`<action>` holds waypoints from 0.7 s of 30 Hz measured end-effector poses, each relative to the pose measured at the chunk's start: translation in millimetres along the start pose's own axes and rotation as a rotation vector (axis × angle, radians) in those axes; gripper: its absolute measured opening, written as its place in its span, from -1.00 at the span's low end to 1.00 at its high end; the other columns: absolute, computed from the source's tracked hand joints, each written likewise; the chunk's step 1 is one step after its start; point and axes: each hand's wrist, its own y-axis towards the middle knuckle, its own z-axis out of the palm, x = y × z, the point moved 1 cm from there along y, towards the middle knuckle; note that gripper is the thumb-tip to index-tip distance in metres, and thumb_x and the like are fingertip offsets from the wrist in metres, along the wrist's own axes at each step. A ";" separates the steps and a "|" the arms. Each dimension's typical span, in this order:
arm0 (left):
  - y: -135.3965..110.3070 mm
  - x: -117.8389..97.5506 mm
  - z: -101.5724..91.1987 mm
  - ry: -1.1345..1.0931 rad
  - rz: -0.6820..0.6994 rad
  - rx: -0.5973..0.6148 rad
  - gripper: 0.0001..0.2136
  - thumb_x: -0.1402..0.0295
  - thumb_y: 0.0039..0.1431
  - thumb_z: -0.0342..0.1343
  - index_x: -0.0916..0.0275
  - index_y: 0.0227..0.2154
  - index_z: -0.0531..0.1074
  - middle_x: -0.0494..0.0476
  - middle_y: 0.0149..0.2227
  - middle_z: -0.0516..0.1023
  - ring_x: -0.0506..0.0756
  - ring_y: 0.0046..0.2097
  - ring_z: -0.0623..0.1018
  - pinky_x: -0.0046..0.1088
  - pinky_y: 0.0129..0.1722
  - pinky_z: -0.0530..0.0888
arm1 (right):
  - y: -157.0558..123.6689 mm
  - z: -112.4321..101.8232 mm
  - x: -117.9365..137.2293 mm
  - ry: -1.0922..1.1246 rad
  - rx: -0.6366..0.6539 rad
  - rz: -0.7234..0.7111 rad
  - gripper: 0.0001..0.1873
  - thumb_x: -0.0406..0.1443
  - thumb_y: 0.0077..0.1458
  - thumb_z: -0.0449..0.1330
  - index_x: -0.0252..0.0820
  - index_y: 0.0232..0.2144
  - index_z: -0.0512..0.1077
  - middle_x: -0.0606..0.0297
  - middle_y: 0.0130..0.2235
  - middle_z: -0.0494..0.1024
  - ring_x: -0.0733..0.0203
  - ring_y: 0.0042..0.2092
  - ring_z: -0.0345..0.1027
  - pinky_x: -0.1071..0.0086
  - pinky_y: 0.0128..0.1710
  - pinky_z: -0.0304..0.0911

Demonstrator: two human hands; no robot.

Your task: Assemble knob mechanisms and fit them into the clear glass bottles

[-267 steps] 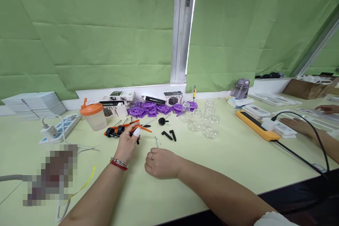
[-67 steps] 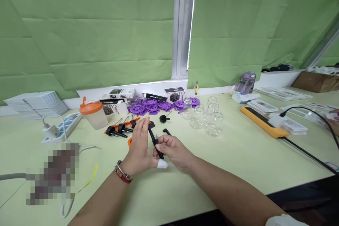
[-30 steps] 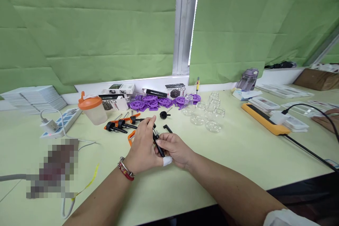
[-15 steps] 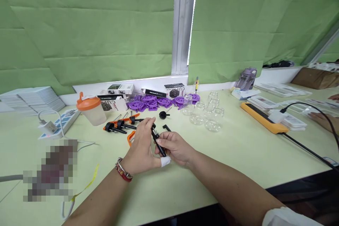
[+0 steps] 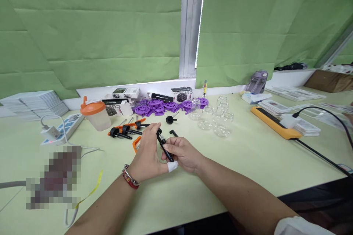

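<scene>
Between my two hands is a slim black rod-shaped part (image 5: 167, 152) with a short metallic section near its upper end, held at a tilt above the table. My left hand (image 5: 147, 154) spans it, with fingers at the upper end and the white-wrapped thumb (image 5: 172, 166) by the lower end. My right hand (image 5: 186, 153) pinches the part near its middle; some of its fingers are hidden. A black hooked tip (image 5: 173, 132) shows just behind the right hand. Left of my hands lies an orange clamp-shaped piece (image 5: 135, 144), partly covered by the left hand.
Several black-and-orange assemblies (image 5: 121, 133) lie left, near a small black knob-like part (image 5: 170, 119). Purple wheel-shaped pieces (image 5: 156, 105) and boxes (image 5: 123, 108) line the back. Clear glass vessels (image 5: 221, 130) stand right of centre. An orange-lidded cup (image 5: 96, 117) and yellow power strip (image 5: 271, 122) flank them.
My hands keep nearly the same hold, and the black part has shifted only slightly. Another person's hands at the right edge have left the view.
</scene>
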 end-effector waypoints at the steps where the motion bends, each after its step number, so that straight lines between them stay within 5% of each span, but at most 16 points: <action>1: -0.3 -0.4 -0.2 -0.003 -0.004 -0.004 -0.06 0.15 -0.23 0.24 0.27 0.21 -0.11 0.39 0.17 0.08 0.37 0.21 0.13 0.02 0.14 0.18 | 0.0 0.3 0.2 -0.001 0.001 0.001 -0.64 -0.12 -0.15 0.35 -0.27 -0.50 0.33 0.29 -0.56 0.51 0.37 -0.57 0.28 0.49 -0.55 0.12; 16: -1.0 -6.4 -5.7 -0.152 -0.138 -0.029 -0.12 0.25 -0.25 0.28 0.22 0.17 -0.02 0.33 0.11 0.19 0.30 0.13 0.26 -0.10 0.09 0.24 | 1.2 -3.9 2.3 -0.070 0.067 -0.010 -0.65 -0.08 -0.07 0.28 -0.28 -0.45 0.38 0.25 -0.49 0.51 0.34 -0.50 0.33 0.44 -0.46 0.18; 21: 1.8 11.8 -22.4 -0.633 -0.376 0.031 -0.25 0.37 -0.21 0.26 0.12 0.10 0.05 0.21 -0.01 0.33 0.17 -0.02 0.38 -0.27 -0.05 0.35 | 10.4 -29.2 9.0 -0.485 -0.208 -0.216 -0.79 -0.22 0.09 0.12 -0.22 -0.25 0.41 0.25 -0.39 0.52 0.29 -0.44 0.33 0.34 -0.38 0.25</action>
